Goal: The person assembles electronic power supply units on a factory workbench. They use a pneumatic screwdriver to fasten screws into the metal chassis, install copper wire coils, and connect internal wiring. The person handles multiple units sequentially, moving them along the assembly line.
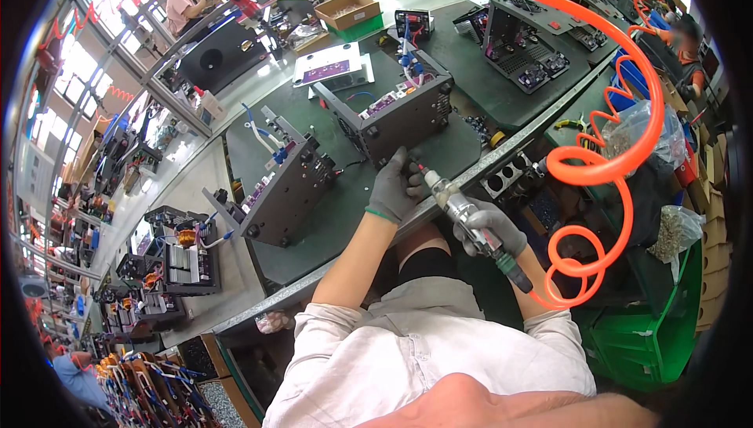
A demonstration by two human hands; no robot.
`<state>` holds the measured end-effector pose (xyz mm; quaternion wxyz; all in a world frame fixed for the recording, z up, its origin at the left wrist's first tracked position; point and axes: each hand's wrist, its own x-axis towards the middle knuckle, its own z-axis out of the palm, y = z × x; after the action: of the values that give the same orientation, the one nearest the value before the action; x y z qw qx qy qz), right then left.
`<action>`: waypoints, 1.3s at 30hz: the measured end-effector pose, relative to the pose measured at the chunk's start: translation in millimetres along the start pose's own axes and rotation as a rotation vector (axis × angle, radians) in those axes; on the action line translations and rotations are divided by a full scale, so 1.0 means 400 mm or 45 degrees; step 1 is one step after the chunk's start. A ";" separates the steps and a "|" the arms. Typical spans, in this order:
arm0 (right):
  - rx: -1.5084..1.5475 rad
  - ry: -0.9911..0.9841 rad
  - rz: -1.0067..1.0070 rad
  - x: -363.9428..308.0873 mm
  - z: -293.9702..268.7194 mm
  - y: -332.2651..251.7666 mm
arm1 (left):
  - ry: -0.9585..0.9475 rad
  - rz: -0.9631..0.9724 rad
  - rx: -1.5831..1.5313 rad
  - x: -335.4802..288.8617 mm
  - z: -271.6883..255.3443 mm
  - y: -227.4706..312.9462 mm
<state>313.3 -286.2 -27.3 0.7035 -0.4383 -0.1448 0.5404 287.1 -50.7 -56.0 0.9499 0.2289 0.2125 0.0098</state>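
My right hand (498, 228), in a grey glove, is wrapped round an air screwdriver (463, 212) with an orange coiled hose (576, 244) at its back end. Its tip points up and left, close to the fingers of my left hand (392, 190). That hand, also gloved, has its fingers bent together by the lower edge of a dark metal housing (404, 124); anything between them is too small to make out. Boards and wires show in the housing's top. To the left, a second dark housing (294, 197) stands tilted on the green mat (345, 220).
A white panel (333, 69) and a cardboard box (347, 11) lie beyond the housings. Another open housing (525, 56) sits at the back right. The metal bench edge (314, 285) runs before me. A green bin (643, 342) stands at my right. Other people work farther off.
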 end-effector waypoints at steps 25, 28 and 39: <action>-0.349 0.039 -0.007 -0.047 -0.002 -0.038 | -0.054 0.155 0.450 -0.071 0.074 0.051; -0.303 -0.035 0.000 -0.053 -0.007 -0.050 | -0.161 0.093 0.422 -0.062 0.063 0.065; -0.054 -0.150 -0.171 -0.036 -0.051 -0.032 | 0.088 0.072 1.042 -0.082 0.117 0.045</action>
<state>329.8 -308.7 -25.0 0.7188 -0.4098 -0.2265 0.5138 277.8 -58.6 2.6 0.7721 0.5931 0.2241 -0.0420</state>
